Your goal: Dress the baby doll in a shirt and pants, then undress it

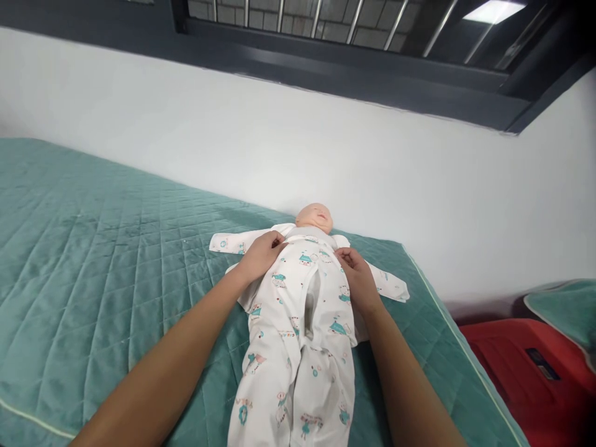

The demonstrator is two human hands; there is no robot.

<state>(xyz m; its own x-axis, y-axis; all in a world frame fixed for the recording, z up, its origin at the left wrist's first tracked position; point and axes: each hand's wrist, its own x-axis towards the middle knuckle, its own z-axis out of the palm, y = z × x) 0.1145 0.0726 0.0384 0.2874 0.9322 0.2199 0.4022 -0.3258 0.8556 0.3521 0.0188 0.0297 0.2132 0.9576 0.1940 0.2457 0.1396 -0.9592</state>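
A baby doll [315,217] lies on its back on a green quilted mat [139,248], head toward the wall. White printed baby pants [274,347] lie along its front, the waistband high on its chest and the legs stretching toward me. An opening shows at the crotch. Beneath the pants spreads a white baby top [391,287], its sleeves out to both sides. My left hand [263,254] is closed on the left edge of the waistband. At the waistband's right edge, my right hand [358,276] pinches the cloth. Both thumbs are partly hidden.
A white wall [279,143] rises directly behind the mat, below a dark-framed barred window [344,62]. Past the mat's right edge stands a red plastic object [516,360] with green cloth [565,310] over part of it.
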